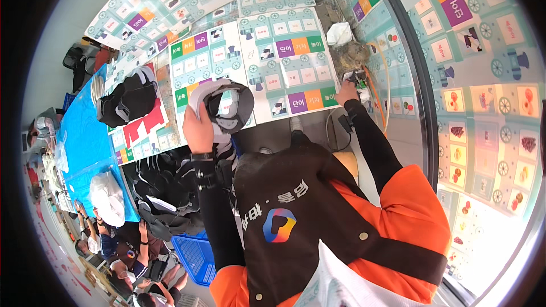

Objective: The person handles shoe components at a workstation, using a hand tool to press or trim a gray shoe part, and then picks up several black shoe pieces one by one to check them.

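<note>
My left hand (198, 129) is closed on the edge of a grey and black cap (243, 105), its hollow inside facing up over the table's front edge. On the right, my right hand (346, 92) reaches to the table's right end. Its fingers curl at a small dark and silver object (358, 78) too small to make out, close to an orange hose (380, 94). Left of the held cap, a stack of black and grey caps (129, 99) lies on the table.
Printed sheets cover the white table (259, 99). A pile of black caps (165, 185) hangs below its left front. A blue-covered table (85, 131) bears a white bag (107, 199); a blue basket (194, 258) stands nearby. People sit at lower left. A dark-framed glass panel (418, 79) borders the right.
</note>
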